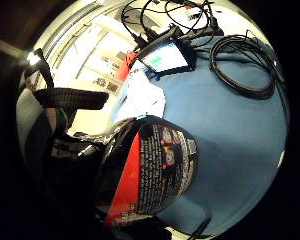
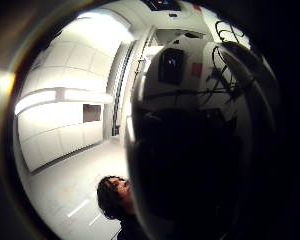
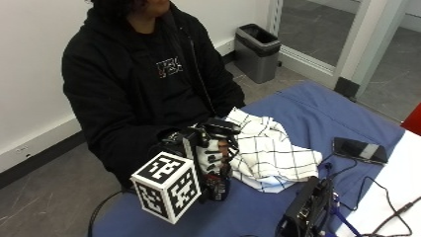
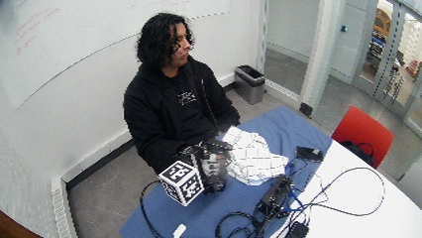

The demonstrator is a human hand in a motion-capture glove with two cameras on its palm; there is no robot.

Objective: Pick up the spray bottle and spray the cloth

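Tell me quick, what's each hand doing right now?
Right hand: gripping the spray bottle, upright beside the cloth.
Left hand: cannot be told, not visible.

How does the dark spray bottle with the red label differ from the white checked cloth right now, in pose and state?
The dark spray bottle with the red label stands upright, gripped by the black-gloved right hand; the white checked cloth lies crumpled and flat, untouched by that hand. The bottle is rigid and dark with printed text; the cloth is soft, white with a thin dark grid. Both sit on the blue table covering, side by side.
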